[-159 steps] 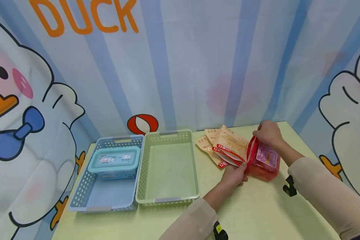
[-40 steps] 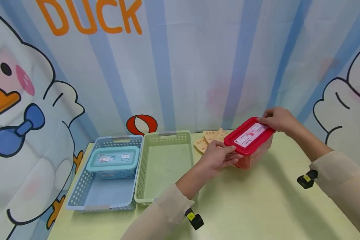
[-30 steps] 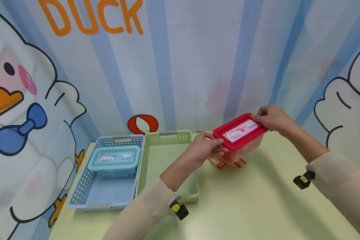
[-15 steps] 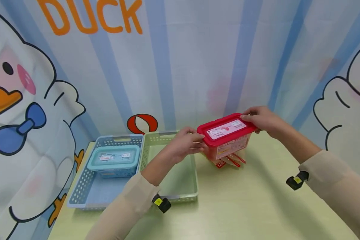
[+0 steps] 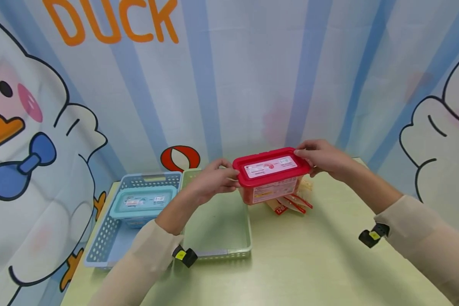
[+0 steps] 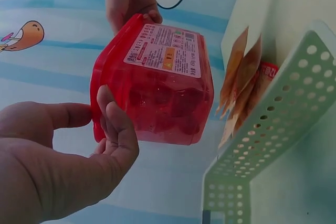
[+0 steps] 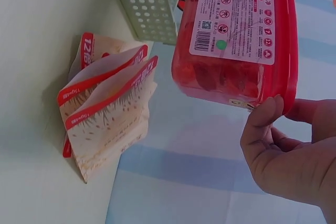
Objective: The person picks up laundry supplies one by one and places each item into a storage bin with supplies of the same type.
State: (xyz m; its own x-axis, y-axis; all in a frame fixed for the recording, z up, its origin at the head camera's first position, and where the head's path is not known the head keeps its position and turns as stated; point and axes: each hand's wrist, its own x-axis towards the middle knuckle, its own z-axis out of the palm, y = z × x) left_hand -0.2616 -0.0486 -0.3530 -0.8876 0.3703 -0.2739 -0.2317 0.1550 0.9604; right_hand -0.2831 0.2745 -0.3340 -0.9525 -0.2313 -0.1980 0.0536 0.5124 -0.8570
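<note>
Both hands hold up a translucent red box with a red lid (image 5: 271, 166), which hangs above the table between the green basket (image 5: 218, 229) and some paper pouches. My left hand (image 5: 214, 182) pinches the lid's rim at the left end, thumb on the lid side and fingers under the edge in the left wrist view. At the opposite end my right hand (image 5: 323, 159) pinches the rim the same way. A printed label (image 6: 165, 51) covers one long side of the box, and dark red lumps show through its wall.
Several beige pouches with red bands (image 7: 110, 108) stand bunched on the table, partly behind the box in the head view. At left, a blue basket (image 5: 97, 250) holds a turquoise lidded box (image 5: 145, 202). A printed curtain (image 5: 252, 85) hangs behind the table.
The red box was beside the pouches with its label up. It has since been lifted, turned lid-up and carried left by both hands, its left end now over the green basket's edge.
</note>
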